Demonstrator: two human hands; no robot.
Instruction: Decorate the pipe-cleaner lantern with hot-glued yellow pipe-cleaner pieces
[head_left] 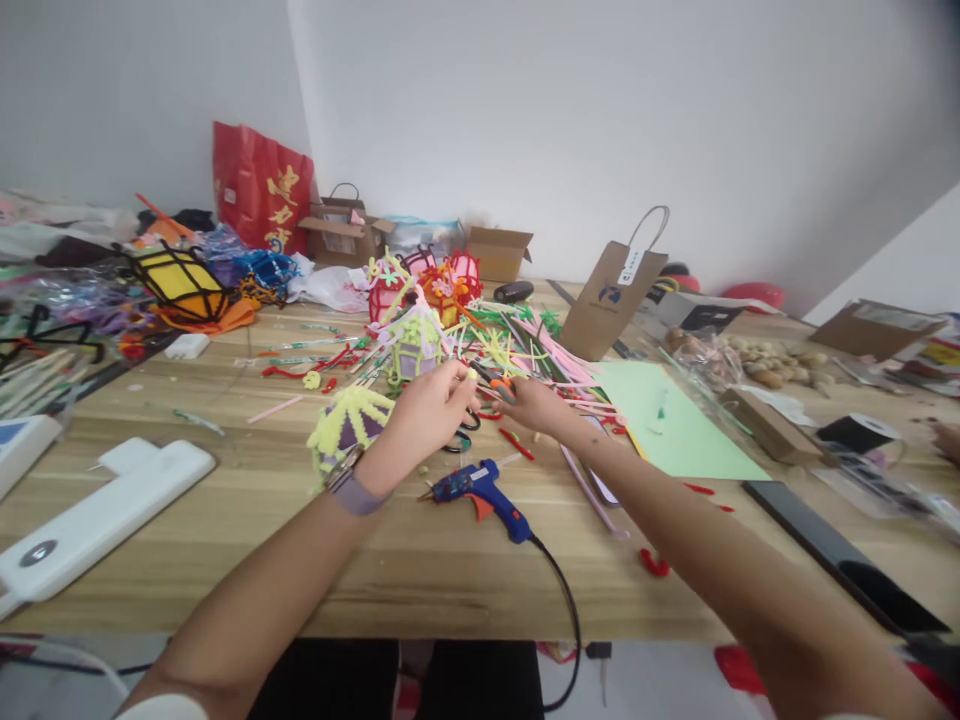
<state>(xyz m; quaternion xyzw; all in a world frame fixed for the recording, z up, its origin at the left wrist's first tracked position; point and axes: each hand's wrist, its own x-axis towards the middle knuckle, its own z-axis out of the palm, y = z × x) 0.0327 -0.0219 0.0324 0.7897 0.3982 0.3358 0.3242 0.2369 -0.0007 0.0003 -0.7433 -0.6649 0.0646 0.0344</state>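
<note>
My left hand [429, 408], with a watch on its wrist, is closed with thumb and fingers pinching a small pale yellow piece [472, 374]. Close beside it, my right hand [531, 406] grips a hand tool with orange and black parts [501, 386]; its exact kind is hard to make out. The tool's dark end points toward the yellow piece. Under the hands lie black scissor-like handles [459, 440]. A yellow-and-purple pipe-cleaner dome [351, 425] sits left of my left hand. Just behind it stands a yellow, lilac-panelled lantern [417, 345].
A blue glue gun [480, 492] lies in front of my hands, its cord running off the near edge. Loose pipe cleaners [551, 350] spread behind. Right are green paper [675, 425] and a brown paper bag [611, 300]; left, a white power strip [112, 510]. Another person's hand [946, 440] shows far right.
</note>
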